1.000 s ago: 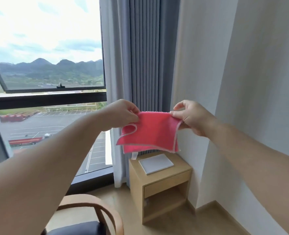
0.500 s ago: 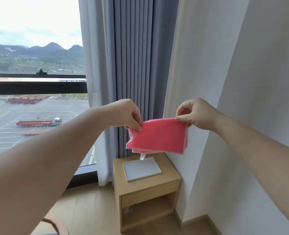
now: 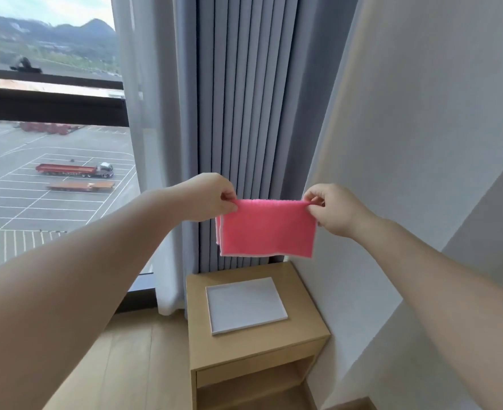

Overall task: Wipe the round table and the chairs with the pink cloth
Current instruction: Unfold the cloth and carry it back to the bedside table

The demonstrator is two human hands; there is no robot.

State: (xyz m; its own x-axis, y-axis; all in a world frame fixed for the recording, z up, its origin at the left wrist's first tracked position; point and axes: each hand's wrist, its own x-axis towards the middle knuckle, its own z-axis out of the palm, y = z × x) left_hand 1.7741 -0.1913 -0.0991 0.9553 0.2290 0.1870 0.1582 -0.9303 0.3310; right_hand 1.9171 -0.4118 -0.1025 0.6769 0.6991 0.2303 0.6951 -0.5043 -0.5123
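Note:
The pink cloth (image 3: 266,227) hangs folded in the air in front of the grey curtain, stretched flat between both hands. My left hand (image 3: 210,196) pinches its top left corner and my right hand (image 3: 331,210) pinches its top right corner. Both arms reach forward at chest height. No round table and no chair appear in the view.
A small wooden bedside cabinet (image 3: 303,329) stands below the cloth in the corner, with a white flat board (image 3: 246,304) on top. A grey curtain (image 3: 244,113) hangs behind, a large window (image 3: 49,161) is at the left, a white wall (image 3: 421,143) at the right.
The cloth has gone from loosely crumpled to folded and pulled flat between my hands. The view has swung right and down, and the wooden chair at the bottom left has left the frame.

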